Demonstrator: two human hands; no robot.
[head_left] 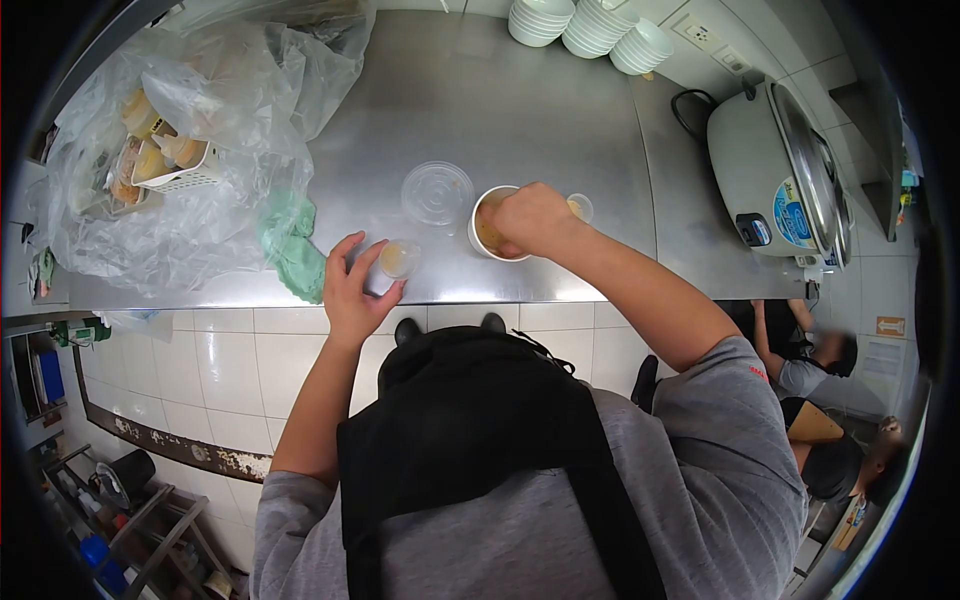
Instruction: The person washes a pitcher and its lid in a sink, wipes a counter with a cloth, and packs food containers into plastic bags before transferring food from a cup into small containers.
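Note:
My left hand (352, 290) is wrapped around a small clear sauce cup (396, 262) lying tilted near the counter's front edge. A paper bowl (482, 226) with yellowish food stands to its right. Above that bowl my right hand (530, 218) is closed on a small cup (579, 207), tipped over the bowl's rim. A clear plastic lid (437, 193) lies flat just behind the two hands.
On the steel counter (480, 100), a big clear plastic bag (190, 130) with a basket of small tubs (165, 160) lies at the left, a green cloth (292, 248) beside it. Stacked white bowls (590, 25) stand at the back, a rice cooker (775, 170) at the right. Other people sit lower right.

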